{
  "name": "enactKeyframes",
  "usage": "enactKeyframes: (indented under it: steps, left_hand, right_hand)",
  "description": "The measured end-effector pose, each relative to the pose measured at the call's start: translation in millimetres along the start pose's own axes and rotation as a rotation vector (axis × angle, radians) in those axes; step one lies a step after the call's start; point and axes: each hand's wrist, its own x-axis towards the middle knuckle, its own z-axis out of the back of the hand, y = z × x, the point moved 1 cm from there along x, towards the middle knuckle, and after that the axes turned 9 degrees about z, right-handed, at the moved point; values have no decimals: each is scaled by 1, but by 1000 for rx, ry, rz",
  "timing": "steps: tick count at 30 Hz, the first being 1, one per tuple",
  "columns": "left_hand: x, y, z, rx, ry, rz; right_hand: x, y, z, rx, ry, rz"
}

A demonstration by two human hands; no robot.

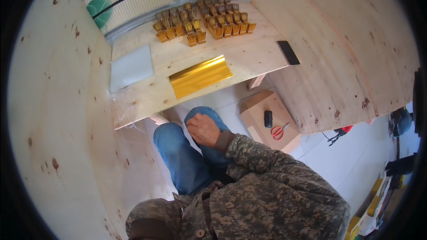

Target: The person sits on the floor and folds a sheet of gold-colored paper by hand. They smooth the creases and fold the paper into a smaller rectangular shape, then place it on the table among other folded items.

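"Resting on what, is that right hand (203, 130)?"

"On the right knee (205, 110), on top of the blue jeans. The fingers are bent. The palm is turned down, so I can't tell if it is holding something."

"And the left hand?"

"I can't see it. There's only a bit of the left sleeve (153, 208), low down and to the left of the right hand. So the right hand is the one I can see nearest the table."

"Where is the gold foil sheet (201, 77)?"

"Straight ahead of the right hand, up on the wooden table (169, 64), close to its front edge. The hand and the sheet are not touching. The edge of the table comes between them."

"Which way does its long side go?"

"Mostly side to side, but on a slant. Its left end comes closer to the person, and its right end goes farther away."

"What else is around the hand?"

"Past the gold sheet are lots of little brown-gold bundles (170, 33). Ahead and to the left is a white sheet (131, 67). Ahead and to the right is a black phone (288, 52). Just to the right of the hand, lower than the table, is a cardboard box (254, 116) with red-handled scissors (279, 132) on top."
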Motion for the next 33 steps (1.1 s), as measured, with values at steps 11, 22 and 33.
enactKeyframes:
  steps: [11, 22, 33]
  left_hand:
    - [-29, 16, 46, 321, 56, 445]
    - [-184, 199, 130, 1265, -95, 1109]
    - [-247, 262, 167, 1325, 357, 1326]
  right_hand:
    - [2, 1, 10, 26, -27, -49]
    - [-3, -31, 54, -21, -155, -409]
    - [-10, -106, 42, -270, 93, -461]
